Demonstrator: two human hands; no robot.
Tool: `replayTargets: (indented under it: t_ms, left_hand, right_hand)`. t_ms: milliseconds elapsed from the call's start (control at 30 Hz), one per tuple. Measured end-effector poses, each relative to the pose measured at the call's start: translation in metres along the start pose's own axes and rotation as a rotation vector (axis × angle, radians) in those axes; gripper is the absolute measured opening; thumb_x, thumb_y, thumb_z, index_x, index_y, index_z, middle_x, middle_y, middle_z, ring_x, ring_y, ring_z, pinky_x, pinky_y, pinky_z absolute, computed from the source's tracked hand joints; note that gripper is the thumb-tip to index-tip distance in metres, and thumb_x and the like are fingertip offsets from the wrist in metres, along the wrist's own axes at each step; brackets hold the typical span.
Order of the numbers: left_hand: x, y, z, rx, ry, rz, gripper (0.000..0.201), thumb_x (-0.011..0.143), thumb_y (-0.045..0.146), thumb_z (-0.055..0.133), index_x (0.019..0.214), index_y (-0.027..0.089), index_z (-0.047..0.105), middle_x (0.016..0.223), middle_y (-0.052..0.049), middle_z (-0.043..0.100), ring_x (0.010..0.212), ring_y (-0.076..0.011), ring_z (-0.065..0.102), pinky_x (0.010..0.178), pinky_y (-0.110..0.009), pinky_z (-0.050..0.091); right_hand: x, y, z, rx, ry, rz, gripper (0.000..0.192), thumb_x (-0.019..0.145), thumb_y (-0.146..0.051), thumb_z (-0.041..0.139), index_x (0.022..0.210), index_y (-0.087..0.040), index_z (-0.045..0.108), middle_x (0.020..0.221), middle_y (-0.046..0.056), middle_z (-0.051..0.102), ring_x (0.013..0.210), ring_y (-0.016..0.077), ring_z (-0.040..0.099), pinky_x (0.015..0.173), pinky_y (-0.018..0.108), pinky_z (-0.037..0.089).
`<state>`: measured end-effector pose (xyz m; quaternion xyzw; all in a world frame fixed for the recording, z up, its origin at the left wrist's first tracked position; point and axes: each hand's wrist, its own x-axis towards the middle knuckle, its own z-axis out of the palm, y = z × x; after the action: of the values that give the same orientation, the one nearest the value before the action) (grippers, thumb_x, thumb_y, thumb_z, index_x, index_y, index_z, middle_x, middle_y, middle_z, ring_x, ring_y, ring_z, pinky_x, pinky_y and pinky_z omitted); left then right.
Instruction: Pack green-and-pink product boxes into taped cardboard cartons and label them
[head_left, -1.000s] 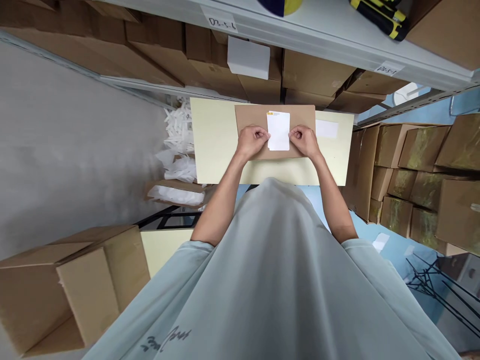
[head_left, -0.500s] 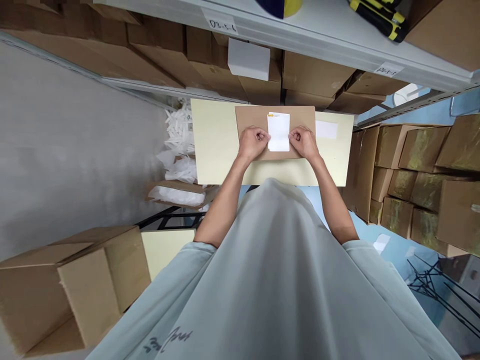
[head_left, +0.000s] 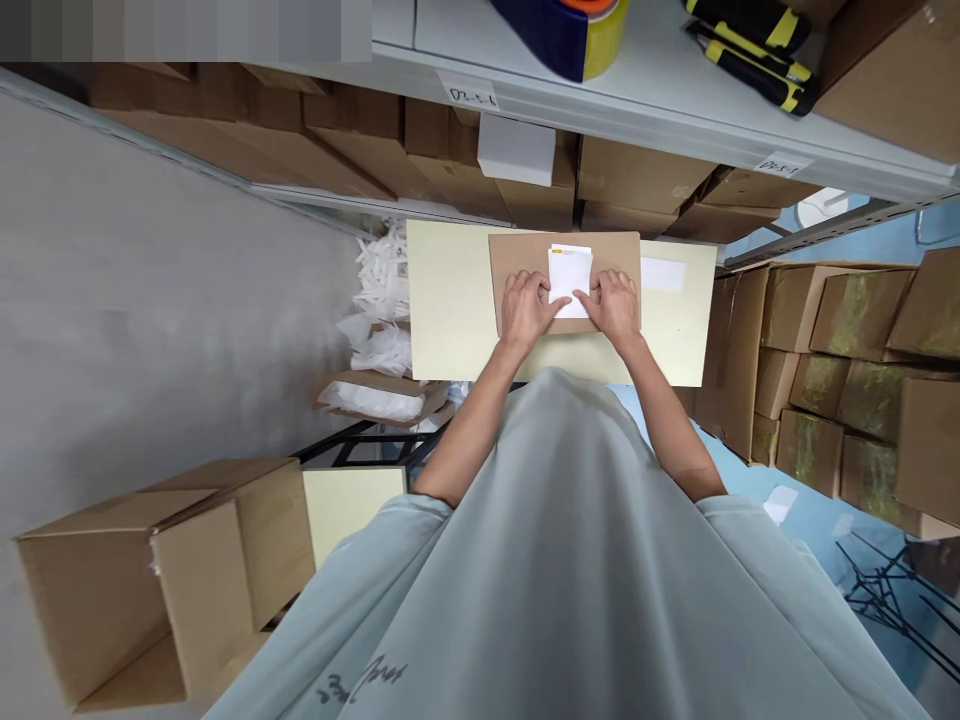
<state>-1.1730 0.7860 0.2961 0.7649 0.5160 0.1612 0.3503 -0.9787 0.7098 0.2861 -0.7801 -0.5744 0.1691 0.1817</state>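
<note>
A small white sheet (head_left: 570, 268) with an orange-yellow mark at its top left lies on a flat brown cardboard piece (head_left: 517, 255). The cardboard rests on a pale yellow tabletop (head_left: 450, 300). My left hand (head_left: 525, 308) is at the sheet's left side, fingers over the cardboard, its thumb stretched onto the sheet's lower part. From the right, my right hand (head_left: 615, 305) mirrors it, thumb on the sheet and fingers apart over the cardboard. Both hands are open, and neither grips anything. Whether the sheet is stuck down, I cannot tell.
Another white paper strip (head_left: 663, 274) lies on the tabletop's right. Above stands a shelf (head_left: 660, 130) with a tape dispenser (head_left: 585, 40) and yellow-black cutters (head_left: 757, 65). Taped boxes (head_left: 810, 380) are stacked at right. An open carton (head_left: 225, 550) is at lower left, near white packing scraps (head_left: 384, 270).
Both hands have gone from pinching the sheet's side edges to spread fingers, with thumbs on its lower part. The whole view has shifted slightly.
</note>
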Motion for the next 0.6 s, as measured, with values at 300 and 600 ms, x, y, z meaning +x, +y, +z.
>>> replayTargets:
  t_ms: [300, 600]
  left_hand:
    - [0.012, 0.002, 0.014, -0.103, 0.108, -0.147, 0.034, 0.109, 0.052, 0.068, 0.126, 0.022, 0.068, 0.122, -0.015, 0.074, 0.121, -0.0334, 0.069, 0.111, -0.046, 0.052]
    - [0.011, 0.011, 0.013, 0.037, -0.205, 0.231, 0.067, 0.117, 0.044, 0.028, 0.179, 0.021, 0.042, 0.187, -0.012, 0.04, 0.177, -0.0292, 0.028, 0.146, -0.053, 0.015]
  right_hand:
    - [0.0, -0.019, 0.007, 0.016, 0.002, 0.063, 0.062, 0.121, -0.055, 0.03, 0.151, -0.016, 0.067, 0.152, 0.026, 0.066, 0.146, 0.0426, 0.057, 0.125, 0.063, 0.044]
    - [0.011, -0.024, 0.001, -0.028, -0.174, -0.18, 0.072, 0.119, -0.045, 0.024, 0.183, -0.014, 0.031, 0.19, 0.012, 0.032, 0.18, 0.0291, 0.021, 0.148, 0.057, 0.015]
